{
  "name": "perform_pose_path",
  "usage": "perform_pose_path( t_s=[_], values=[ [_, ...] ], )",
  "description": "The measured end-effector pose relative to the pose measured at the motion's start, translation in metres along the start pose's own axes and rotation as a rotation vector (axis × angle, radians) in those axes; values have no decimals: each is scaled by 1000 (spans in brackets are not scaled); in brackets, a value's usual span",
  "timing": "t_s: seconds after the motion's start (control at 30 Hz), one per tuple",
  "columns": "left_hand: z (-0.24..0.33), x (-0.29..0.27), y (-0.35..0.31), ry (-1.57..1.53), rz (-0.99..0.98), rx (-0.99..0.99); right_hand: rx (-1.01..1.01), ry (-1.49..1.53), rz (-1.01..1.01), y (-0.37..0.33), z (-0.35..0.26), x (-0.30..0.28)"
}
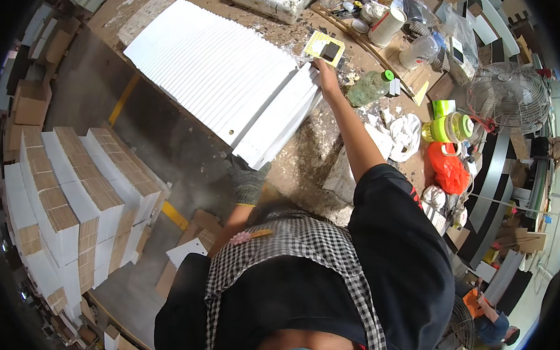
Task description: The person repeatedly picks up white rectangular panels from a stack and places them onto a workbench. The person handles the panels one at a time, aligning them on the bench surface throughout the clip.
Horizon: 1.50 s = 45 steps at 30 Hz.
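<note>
Fingers of the right hand (328, 72) lie stretched out on the far end of the fanned white boards (222, 75), palm down and pressing rather than gripping, just short of a yellow sanding pad (325, 48) that sits beyond the boards' far corner. Fingers of the gloved left hand (249, 183) are curled at the near end of the same fan, under its lowest boards; whether they pinch an edge or only steady it I cannot tell (the boards hide the tips).

The boards lie overlapped like a spread deck across the dusty surface (294, 160), their near ends hanging over its edge. To the boards' right stand a green-capped bottle (370, 86), crumpled white rags (401, 131), a lime-green tub (449, 127) and an orange bag (447, 167). Left of the boards and lower, on the floor, are stacks (80, 188) of similar pieces, white on the face and brown on the ends.

My reading is that the step in hand is squaring or holding the fan between both hands before working its faces. The next move would seem to call for keeping the left hand as a stop at the near end while the right reaches past the far corner for the pad, without nudging the overlap out of line.
</note>
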State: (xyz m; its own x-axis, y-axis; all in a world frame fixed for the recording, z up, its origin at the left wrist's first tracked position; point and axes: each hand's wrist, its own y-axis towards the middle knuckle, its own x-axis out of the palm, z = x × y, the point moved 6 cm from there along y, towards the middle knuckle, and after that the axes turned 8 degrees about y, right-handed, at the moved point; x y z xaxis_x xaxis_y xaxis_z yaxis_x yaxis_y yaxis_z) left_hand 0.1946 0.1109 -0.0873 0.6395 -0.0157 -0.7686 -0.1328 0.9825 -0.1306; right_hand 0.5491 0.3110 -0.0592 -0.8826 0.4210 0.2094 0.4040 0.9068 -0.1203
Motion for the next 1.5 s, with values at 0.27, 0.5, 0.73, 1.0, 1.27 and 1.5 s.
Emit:
perform_pose_path(
  t_s=[0.27, 0.5, 0.73, 1.0, 1.27, 1.5],
  values=[
    [9, -6, -3, 395, 218, 202, 1, -141, -125, -9, 2, -3],
    [36, -27, -4, -135, -89, -61, 147, -137, -321, -7, -18, 16],
    [54, -34, -1, -229, -6, 39, 345, -303, -299, 13, -16, 36],
    [41, -32, 3, -265, 120, 128, 348, -248, -335, 17, -9, 41],
    [34, 5, 10, -880, -56, -273, 475, -221, -405, 7, -4, 37],
    [35, -12, 7, -521, -118, -305, 473, -285, -445, 16, 6, 33]
  ],
)
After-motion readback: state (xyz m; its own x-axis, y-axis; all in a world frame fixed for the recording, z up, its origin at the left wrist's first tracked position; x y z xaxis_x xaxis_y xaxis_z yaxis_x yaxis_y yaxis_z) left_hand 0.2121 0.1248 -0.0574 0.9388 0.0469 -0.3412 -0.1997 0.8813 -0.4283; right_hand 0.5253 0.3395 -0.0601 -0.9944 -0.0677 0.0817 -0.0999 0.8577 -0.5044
